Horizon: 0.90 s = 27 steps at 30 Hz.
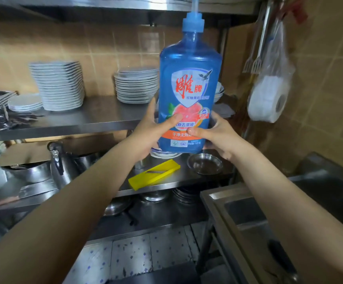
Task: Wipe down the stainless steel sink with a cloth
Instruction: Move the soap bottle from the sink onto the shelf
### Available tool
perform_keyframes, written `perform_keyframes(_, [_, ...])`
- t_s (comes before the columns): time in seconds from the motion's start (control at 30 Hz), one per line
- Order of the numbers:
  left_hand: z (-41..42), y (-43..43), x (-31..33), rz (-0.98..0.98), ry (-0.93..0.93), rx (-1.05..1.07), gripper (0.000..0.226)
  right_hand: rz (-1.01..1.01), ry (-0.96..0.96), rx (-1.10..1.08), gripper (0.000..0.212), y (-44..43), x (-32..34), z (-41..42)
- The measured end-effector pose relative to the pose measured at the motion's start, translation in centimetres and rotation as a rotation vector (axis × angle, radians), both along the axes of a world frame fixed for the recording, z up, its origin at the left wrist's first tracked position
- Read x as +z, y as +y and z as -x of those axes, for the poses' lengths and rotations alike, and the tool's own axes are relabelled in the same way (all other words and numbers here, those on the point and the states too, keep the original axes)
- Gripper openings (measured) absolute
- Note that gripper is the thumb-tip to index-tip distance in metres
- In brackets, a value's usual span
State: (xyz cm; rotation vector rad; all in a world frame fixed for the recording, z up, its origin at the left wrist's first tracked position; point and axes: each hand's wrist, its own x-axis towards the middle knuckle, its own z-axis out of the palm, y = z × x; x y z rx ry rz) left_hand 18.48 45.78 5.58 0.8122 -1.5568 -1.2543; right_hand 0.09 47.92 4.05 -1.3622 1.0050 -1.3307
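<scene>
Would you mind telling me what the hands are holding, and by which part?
Both hands hold the blue detergent bottle by its lower body: left hand on its left side, right hand on its right, thumbs across the label.

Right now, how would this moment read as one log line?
left hand, right hand: grip soap bottle | soap bottle: upright, lifted | sink: untouched

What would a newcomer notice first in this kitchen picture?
A big blue detergent bottle fills the centre, held upright by the left hand and right hand. Behind it, white plate stacks sit on a steel shelf; a yellow slicer lies one shelf lower, and the sink is at lower right.
</scene>
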Motion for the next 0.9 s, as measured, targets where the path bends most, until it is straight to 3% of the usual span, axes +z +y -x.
perform_keyframes(0.37, [6.2, -12.2, -0.2, 0.04, 0.012, 0.092, 0.087, 0.03, -0.002, 0.016, 0.052, -13.8, -0.6, 6.1])
perform_keyframes(0.53, [8.0, -17.0, -0.1, 0.035, 0.002, 0.129, 0.084, 0.016, -0.002, 0.037, 0.079, -18.6, -0.4, 7.7])
perform_keyframes(0.9, [9.2, -26.8, 0.4, 0.019, 0.001, 0.075, 0.093, 0.032, 0.027, 0.018, 0.077, -28.9, -0.4, 9.4])
